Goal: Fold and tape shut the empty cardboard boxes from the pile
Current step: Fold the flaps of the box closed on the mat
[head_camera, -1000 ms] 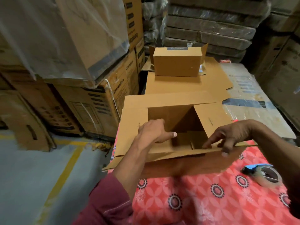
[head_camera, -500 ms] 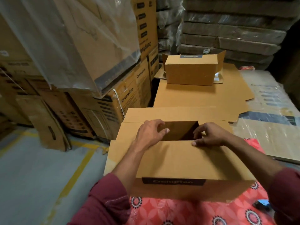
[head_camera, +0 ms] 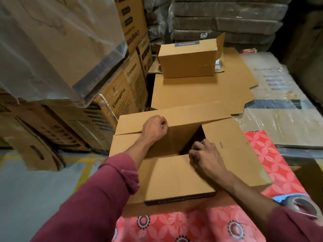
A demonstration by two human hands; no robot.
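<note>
A brown cardboard box (head_camera: 176,177) stands on a red patterned cloth (head_camera: 272,154) in front of me, its flaps partly folded in and a dark gap left in the middle. My left hand (head_camera: 154,129) has its fingers curled over the top edge of the far flap. My right hand (head_camera: 204,155) grips the near flap at the edge of the gap, fingers bent down into the opening. A roll of clear tape (head_camera: 305,206) with a blue dispenser lies on the cloth at the lower right.
A pile of flat cardboard sheets (head_camera: 201,93) lies behind the box, with an assembled box (head_camera: 188,61) on top. Stacked printed cartons (head_camera: 120,95) under plastic wrap rise on the left. Wrapped bundles (head_camera: 227,20) fill the back. Grey floor with a yellow line (head_camera: 82,177) lies at left.
The near flap has come further down over the box and the far flap has tipped inward. My left hand moved up to the far flap's edge; the tape roll is back in view.
</note>
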